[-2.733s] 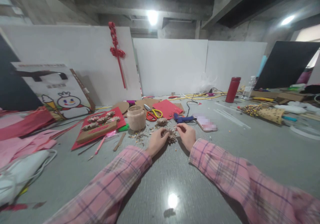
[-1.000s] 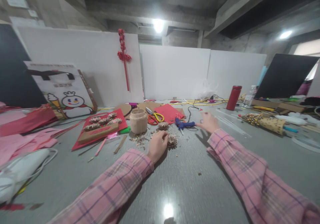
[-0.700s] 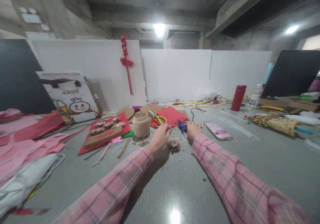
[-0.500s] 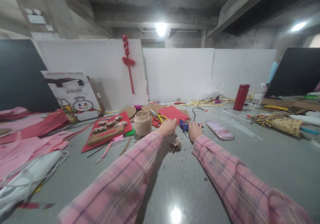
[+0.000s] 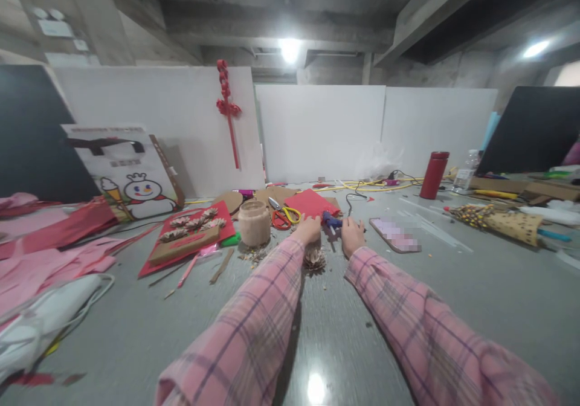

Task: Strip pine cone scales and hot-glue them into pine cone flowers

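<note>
My left hand [image 5: 309,229] is over the table just behind a brown pinecone-like flower [image 5: 314,260], its fingers bent and pointing toward a dark blue tool [image 5: 332,219]; whether they hold anything is hidden. My right hand [image 5: 353,235] rests at the right of the blue tool, fingers curled around its near end. The blue tool, perhaps a glue gun, lies between the two hands. Behind my left hand are a red paper [image 5: 309,202] and scissors with red and yellow handles [image 5: 285,217].
A jar [image 5: 254,223] stands left of my left hand, beside a red card [image 5: 150,263] with similar flowers. A phone [image 5: 396,235] lies to the right. Farther back stand a red flask [image 5: 434,175] and a bottle [image 5: 465,171]. Pink paper [image 5: 43,267] covers the far left.
My left hand has come slightly right and nearer the flower, its sleeve swinging right. The blue tool has shifted a little. My right hand is nearly unmoved, and the view has turned slightly.
</note>
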`<state>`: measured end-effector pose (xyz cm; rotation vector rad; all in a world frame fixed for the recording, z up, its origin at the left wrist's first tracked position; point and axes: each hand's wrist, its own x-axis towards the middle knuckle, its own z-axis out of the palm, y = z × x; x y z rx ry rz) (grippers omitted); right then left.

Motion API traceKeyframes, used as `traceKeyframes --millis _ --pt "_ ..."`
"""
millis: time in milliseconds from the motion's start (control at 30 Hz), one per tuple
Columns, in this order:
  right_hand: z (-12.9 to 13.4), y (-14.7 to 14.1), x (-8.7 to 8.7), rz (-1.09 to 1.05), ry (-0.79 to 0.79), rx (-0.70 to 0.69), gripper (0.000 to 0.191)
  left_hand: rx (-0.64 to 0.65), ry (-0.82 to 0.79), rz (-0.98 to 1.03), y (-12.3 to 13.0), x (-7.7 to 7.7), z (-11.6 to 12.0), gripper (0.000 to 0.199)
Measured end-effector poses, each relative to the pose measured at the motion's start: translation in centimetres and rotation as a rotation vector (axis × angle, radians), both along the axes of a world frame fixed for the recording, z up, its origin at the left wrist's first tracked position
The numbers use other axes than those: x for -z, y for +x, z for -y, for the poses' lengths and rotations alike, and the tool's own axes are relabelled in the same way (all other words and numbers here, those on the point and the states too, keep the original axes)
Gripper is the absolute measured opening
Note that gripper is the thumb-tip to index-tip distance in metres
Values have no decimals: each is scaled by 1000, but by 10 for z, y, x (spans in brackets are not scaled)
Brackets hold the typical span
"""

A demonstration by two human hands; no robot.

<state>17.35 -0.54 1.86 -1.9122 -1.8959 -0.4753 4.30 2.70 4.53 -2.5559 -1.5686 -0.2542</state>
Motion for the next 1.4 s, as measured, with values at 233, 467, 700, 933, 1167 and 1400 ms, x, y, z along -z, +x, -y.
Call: traceKeyframes --millis 233,467,700,933,1167,1400 --pt "-8 6 1 -249 245 144 31 -17 -12 23 0 -2 1 32" --pt "-12 14 5 -533 358 292 33 -62 86 180 -1 -13 -2 21" --pt "-2 15 2 -587 309 261 35 4 -2 1075 -11 -15 9 16" --pt "23 10 0 -595 215 257 34 89 -275 1550 -26 7 41 26" --pt "27 8 0 -568 157 229 38 58 -357 1704 -34 17 50 16" --pt "23 12 2 -522 150 161 42 -4 -332 1710 -36 26 52 17"
